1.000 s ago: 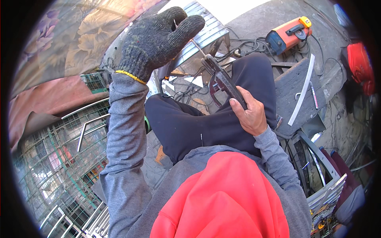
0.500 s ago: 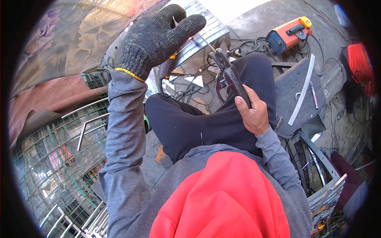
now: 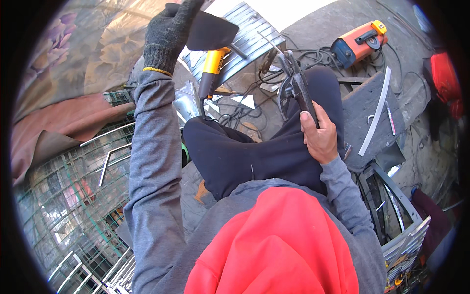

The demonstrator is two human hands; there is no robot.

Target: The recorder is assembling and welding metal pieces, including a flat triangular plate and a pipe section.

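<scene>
Wrapping its fingers round the black rod holder [image 3: 297, 84], right of the slatted surface [image 3: 249, 24], the right hand [image 3: 319, 133] angles the thin rod [image 3: 270, 40] away, probably sparing the leg [image 3: 320, 98]. Left of that surface, the gloved left hand [image 3: 165, 39] adjoins a dark panel [image 3: 213, 32]; its fingers' grip is unclear.

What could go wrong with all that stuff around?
Only the left hand is gloved, so the bare right hand might get burned if the rod in the black clamp is hot. The tangled cables on the floor could trip someone, and the pointed white scrap might cut.
</scene>
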